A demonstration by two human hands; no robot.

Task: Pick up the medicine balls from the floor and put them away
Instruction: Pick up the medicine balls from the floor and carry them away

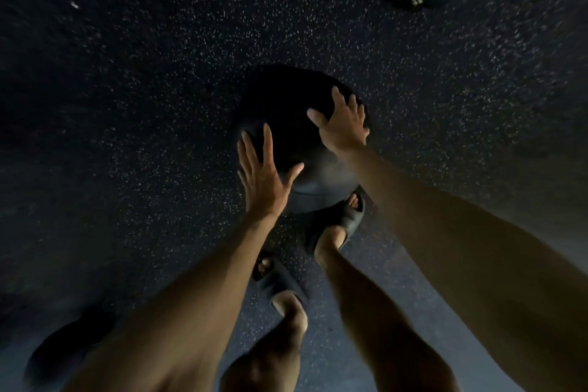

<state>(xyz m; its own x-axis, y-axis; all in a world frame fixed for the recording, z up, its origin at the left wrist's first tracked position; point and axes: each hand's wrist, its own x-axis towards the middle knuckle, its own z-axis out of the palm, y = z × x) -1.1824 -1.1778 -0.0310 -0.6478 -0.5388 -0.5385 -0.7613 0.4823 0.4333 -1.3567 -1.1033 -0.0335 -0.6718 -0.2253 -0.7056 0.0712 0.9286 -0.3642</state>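
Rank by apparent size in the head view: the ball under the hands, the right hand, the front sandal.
1. Ball under the hands
2. Right hand and front sandal: look alike, and the hand is nearer the camera, so unranked.

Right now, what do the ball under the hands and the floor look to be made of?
Medicine ball: dark, matte, smooth skin, perhaps rubber or vinyl; a faint seam shows low on it. Too dim to be sure. Floor: black with pale flecks, grainy, likely rubber gym matting.
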